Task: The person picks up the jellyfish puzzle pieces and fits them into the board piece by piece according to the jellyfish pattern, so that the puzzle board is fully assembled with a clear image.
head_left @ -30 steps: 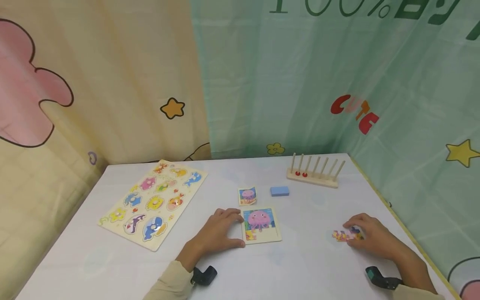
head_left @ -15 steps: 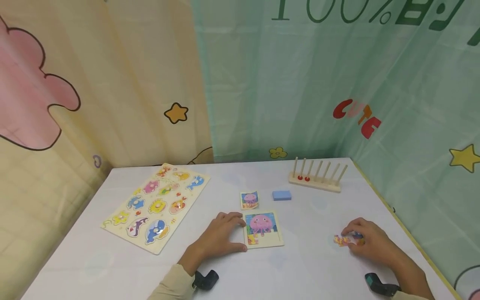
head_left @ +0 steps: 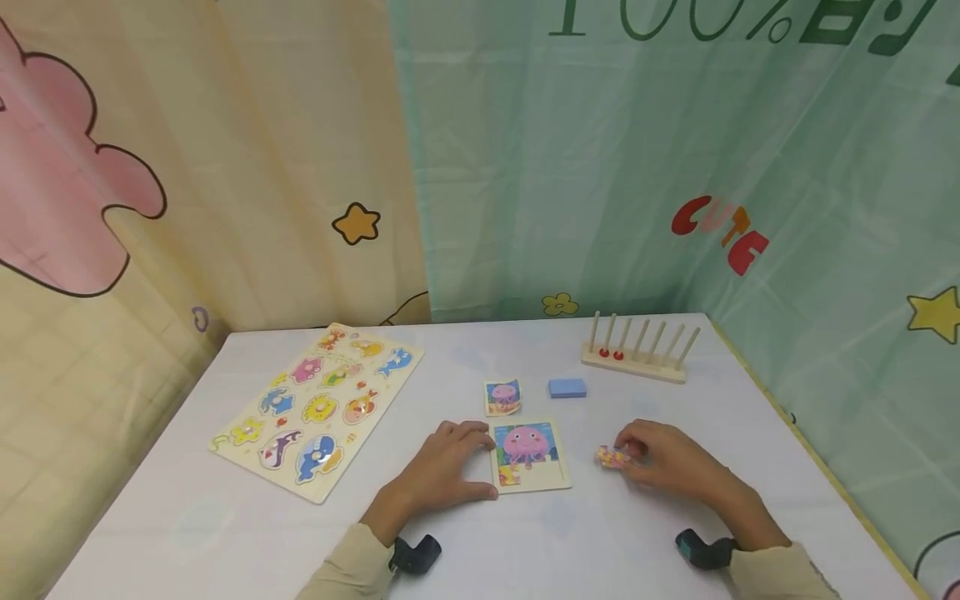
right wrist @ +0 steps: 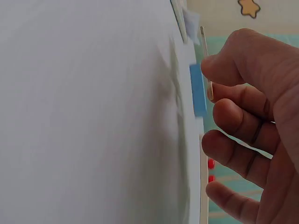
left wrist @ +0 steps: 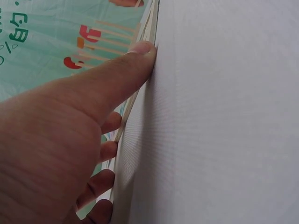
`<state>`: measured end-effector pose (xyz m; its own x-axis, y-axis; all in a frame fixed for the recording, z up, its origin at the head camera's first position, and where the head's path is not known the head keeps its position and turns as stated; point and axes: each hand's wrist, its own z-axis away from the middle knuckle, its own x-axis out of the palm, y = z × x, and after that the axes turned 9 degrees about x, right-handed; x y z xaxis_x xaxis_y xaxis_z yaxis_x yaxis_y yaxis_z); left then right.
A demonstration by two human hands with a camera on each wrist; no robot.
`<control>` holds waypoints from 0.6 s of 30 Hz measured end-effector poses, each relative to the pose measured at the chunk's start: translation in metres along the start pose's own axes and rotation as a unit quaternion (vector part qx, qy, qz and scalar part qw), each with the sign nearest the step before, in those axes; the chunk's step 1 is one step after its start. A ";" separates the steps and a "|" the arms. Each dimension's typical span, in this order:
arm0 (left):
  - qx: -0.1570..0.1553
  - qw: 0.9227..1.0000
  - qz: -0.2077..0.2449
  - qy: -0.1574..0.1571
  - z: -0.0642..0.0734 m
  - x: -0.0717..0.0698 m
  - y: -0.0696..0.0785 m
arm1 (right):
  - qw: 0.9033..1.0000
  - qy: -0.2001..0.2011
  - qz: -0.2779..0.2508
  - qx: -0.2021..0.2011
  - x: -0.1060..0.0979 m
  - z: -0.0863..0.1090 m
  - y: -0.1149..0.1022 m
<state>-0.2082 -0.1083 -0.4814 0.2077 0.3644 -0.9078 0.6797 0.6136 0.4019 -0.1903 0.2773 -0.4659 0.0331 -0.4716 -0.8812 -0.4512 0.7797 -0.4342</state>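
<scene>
A square puzzle board (head_left: 553, 478) with a pink jellyfish picture lies in front of me, its lower right part bare. My left hand (head_left: 444, 468) rests at the board's left side, fingertips along the edge and thumb at the near corner. In the left wrist view the thumb (left wrist: 140, 51) presses against the thin edge. Right of the board, my right hand (head_left: 663, 457) pinches a small pink and yellow puzzle piece (head_left: 610, 457) between thumb and finger. The right wrist view shows that piece (right wrist: 204, 44) edge-on, with the other fingers loosely curled.
A small jellyfish picture card (head_left: 502, 398) lies behind the board, beside a blue block (head_left: 567, 388). At the back right stands a wooden peg rack (head_left: 633, 362) with red beads. A sea-animal peg puzzle (head_left: 322, 408) lies on the left. Curtains (head_left: 555, 167) hang behind the table.
My right hand has moved left from the table's right side toward the board, bringing the puzzle piece with it. The left hand stays at the board's left edge.
</scene>
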 end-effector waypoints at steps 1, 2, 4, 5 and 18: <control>0.000 1.000 0.000 0.000 -0.001 0.000 0.000 | 1.000 -0.007 0.000 -0.004 0.003 -0.007 -0.007; -0.001 1.000 0.000 0.000 -0.001 0.000 0.000 | 1.000 -0.017 -0.002 -0.004 0.005 -0.014 -0.014; -0.002 1.000 0.000 -0.002 -0.001 0.000 0.000 | 0.999 -0.037 -0.009 -0.006 0.012 -0.027 -0.027; -0.002 1.000 0.000 -0.001 -0.002 0.000 0.000 | 0.999 -0.048 -0.013 -0.006 0.016 -0.032 -0.033; 0.001 1.000 -0.004 0.008 0.000 0.000 0.001 | 0.992 -0.123 0.010 -0.018 0.041 -0.060 -0.077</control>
<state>-0.2081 -0.1080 -0.4808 0.1902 0.3706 -0.9091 0.6823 0.6159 0.3939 -0.2076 0.1732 -0.4575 0.2384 -0.3373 -0.9107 -0.4861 0.7703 -0.4126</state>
